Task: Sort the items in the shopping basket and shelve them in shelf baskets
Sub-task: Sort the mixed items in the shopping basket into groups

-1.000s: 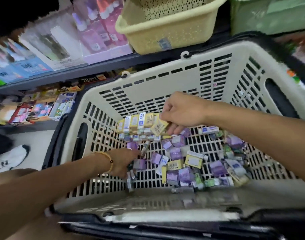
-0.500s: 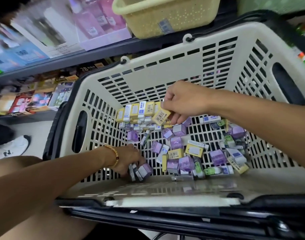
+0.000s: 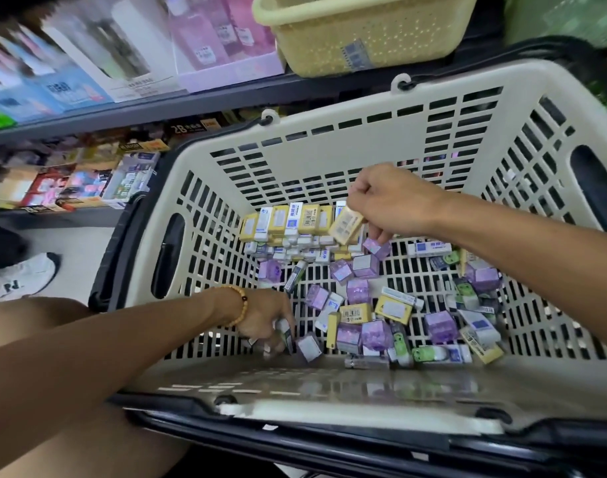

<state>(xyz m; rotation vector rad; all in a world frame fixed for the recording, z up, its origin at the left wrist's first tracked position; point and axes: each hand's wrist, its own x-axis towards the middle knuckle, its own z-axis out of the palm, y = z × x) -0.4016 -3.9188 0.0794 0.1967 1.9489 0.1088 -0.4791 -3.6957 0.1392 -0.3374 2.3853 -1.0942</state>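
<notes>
Sorting small boxes in my shopping basket.
My right hand pinches one yellow box; my left hand, fingers curled, grips several small boxes.

Cream slotted shopping basket holds small boxes: yellow ones in a row at the far wall, purple cubes, white and green ones loose across the floor; yellow shelf basket above.
</notes>
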